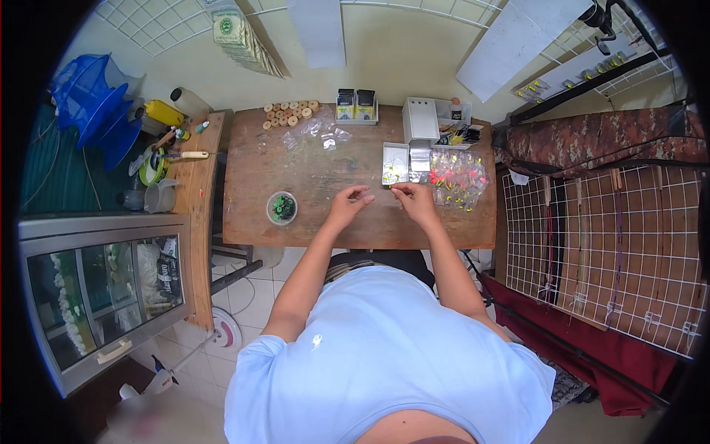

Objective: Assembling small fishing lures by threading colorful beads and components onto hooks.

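Note:
Above the near middle of the wooden table point(296, 229) my left hand point(349, 206) is held with its fingers half curled and apart; I see nothing in them. My right hand point(414, 203) is just to its right, thumb and fingertips pinched together. What they grip is too small to make out. Right behind that hand stands a small white open box point(396, 157) with tiny yellow-green pieces in it. Beside the box is a grey-silver flat piece point(420, 157). Clear packets point(458, 177) with pink and yellow pieces spread to the right.
A round tub point(282, 208) of green and dark pieces stands left of my hands. Farther back are small plastic bags point(314, 133), wooden spools point(290, 113), a tray of packs point(356, 108) and a white box point(420, 120). A camouflage bag point(599, 140) hangs at the right.

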Motion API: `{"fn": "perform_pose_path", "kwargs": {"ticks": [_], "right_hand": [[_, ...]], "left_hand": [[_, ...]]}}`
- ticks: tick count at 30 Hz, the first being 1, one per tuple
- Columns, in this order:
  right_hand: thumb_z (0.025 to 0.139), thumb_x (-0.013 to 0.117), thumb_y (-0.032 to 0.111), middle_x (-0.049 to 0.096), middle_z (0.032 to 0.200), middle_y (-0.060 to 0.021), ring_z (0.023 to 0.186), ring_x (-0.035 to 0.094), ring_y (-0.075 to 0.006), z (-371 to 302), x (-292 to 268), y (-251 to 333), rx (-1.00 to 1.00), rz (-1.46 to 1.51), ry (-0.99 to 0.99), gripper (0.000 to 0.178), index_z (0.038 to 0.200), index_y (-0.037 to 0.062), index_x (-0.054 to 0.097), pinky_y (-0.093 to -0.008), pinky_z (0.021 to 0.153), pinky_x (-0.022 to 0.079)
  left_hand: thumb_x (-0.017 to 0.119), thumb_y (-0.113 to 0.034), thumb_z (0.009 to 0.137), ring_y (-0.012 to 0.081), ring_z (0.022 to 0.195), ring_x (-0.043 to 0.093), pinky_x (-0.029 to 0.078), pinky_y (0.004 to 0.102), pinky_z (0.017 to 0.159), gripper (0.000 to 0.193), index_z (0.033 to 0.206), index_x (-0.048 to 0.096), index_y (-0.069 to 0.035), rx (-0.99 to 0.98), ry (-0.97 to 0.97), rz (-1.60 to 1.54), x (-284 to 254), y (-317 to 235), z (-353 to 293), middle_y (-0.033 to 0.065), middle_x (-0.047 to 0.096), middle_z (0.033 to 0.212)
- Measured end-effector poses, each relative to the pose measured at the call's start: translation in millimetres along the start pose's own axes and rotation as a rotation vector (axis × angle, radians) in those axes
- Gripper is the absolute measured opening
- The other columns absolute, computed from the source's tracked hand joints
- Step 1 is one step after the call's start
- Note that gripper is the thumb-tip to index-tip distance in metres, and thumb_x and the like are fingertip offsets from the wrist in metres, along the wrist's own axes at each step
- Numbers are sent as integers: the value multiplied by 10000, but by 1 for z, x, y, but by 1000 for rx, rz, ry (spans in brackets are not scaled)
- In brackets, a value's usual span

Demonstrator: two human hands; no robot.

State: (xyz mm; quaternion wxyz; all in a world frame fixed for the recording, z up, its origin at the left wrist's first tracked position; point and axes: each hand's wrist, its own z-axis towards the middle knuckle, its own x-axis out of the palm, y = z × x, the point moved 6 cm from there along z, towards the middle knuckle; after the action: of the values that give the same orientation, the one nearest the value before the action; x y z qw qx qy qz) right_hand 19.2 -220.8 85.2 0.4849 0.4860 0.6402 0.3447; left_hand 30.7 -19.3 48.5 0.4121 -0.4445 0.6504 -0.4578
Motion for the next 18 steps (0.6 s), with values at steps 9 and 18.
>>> {"fn": "perform_pose_path", "kwargs": {"ticks": [9,18], "right_hand": [[778,750,159,671,740,-55,676,580,-103,0,-5,7,-167,-188,-114,162,818,10,701,-261,646,462],[776,762,164,671,762,-20,628,559,-70,7,-8,-8,-62,44,-115,160,847,27,719,-222,556,430]], "left_hand": [[773,-263,765,135,884,582,471,281,820,413,1093,659,-40,39,26,40,-6,-14,11,67,650,933],[749,-275,786,120,866,574,451,270,757,381,1104,669,-81,60,40,72,-2,-16,16,27,642,912]]}}
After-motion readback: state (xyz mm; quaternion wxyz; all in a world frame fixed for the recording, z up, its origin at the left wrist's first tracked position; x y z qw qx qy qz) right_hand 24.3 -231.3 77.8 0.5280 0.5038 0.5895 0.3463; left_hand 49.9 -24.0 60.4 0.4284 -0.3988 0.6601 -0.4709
